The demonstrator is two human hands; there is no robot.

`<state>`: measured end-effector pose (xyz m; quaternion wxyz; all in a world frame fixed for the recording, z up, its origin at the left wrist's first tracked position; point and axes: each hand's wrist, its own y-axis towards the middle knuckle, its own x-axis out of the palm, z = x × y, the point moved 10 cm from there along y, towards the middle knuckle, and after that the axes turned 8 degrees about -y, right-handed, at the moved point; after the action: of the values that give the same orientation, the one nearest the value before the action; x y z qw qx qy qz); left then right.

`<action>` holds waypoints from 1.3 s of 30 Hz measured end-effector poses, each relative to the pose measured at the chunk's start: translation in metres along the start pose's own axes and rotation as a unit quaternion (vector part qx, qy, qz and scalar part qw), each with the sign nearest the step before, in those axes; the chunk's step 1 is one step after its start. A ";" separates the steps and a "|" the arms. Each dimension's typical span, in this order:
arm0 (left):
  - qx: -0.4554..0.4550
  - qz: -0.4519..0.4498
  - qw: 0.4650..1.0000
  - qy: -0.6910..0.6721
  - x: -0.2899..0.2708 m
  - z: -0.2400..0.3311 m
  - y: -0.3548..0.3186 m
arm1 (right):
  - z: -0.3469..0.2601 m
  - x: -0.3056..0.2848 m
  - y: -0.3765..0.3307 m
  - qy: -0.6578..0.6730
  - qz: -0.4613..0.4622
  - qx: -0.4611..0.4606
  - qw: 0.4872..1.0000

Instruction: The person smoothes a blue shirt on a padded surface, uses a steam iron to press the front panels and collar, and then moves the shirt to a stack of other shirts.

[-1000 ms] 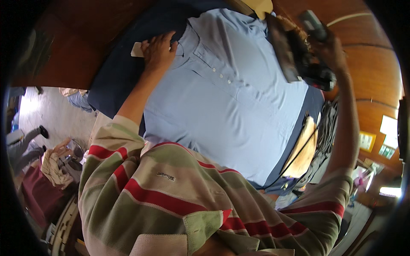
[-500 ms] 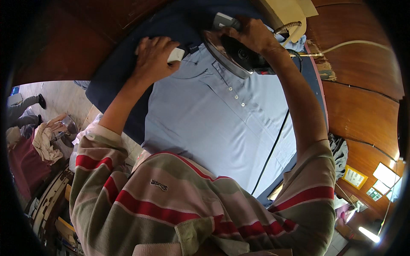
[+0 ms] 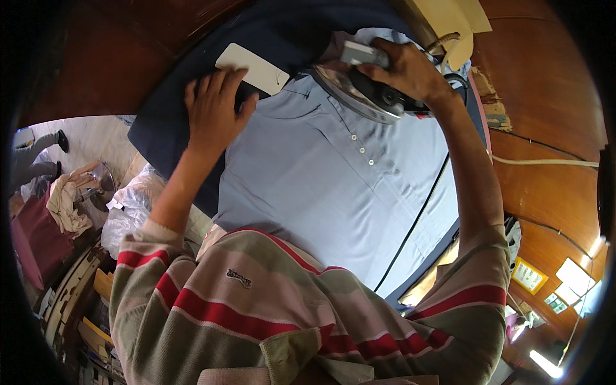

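Where the pale blue shirt [image 3: 321,192] lies spread on a dark blue covered surface [image 3: 173,138], its neckline is toward the upper edge of the view and its lower part is nearest the wearer's body. Three white buttons [image 3: 362,151] run down the placket. Over the shirt, just beside the upper placket, is a dark iron [image 3: 385,96] with a metal rim; whether its sole touches the fabric cannot be told. The right hand [image 3: 414,70] has its fingers wrapped around the iron's handle. Left of the neckline, a white tag [image 3: 256,67] with a small dark string loop lies at a slant, its corner close to the collar. The left hand [image 3: 215,119] is spread, fingers extended and loosely bent, the fingertips overlapping the tag's lower edge without closing around it. A black cord [image 3: 414,224] crosses the right part of the shirt diagonally. Farther out, clear plastic [image 3: 138,199], beige cloth [image 3: 67,202] and maroon cloth [image 3: 38,240] occupy the left; a yellow-framed notice [image 3: 528,276] and a lit tube lamp [image 3: 545,364] appear at right.
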<state>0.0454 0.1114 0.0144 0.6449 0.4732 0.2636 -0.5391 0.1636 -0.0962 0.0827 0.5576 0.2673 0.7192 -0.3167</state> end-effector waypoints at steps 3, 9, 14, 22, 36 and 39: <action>-0.053 -0.014 0.998 -0.003 0.003 -0.005 -0.029 | -0.008 0.008 -0.013 0.011 -0.038 -0.042 0.998; -0.048 -0.002 0.999 -0.020 0.012 -0.005 -0.027 | -0.030 0.012 -0.007 -0.034 -0.020 -0.106 0.994; 0.013 0.021 0.998 -0.064 0.007 -0.010 -0.003 | -0.019 0.011 -0.014 -0.018 -0.068 -0.058 0.996; 0.158 -0.210 0.965 0.013 0.023 -0.022 0.063 | 0.043 -0.012 -0.054 0.052 -0.033 0.090 0.994; 0.070 -0.111 0.990 -0.046 0.110 0.069 0.145 | 0.063 0.003 -0.051 -0.002 0.018 0.174 0.985; 0.036 -0.166 0.983 -0.071 0.128 0.068 0.154 | 0.064 -0.003 -0.036 -0.016 0.037 0.179 0.983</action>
<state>0.2151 -0.0109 -0.0167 0.5460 0.4059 0.2724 -0.6804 0.1782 -0.1683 0.0802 0.5235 0.3842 0.6316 -0.4235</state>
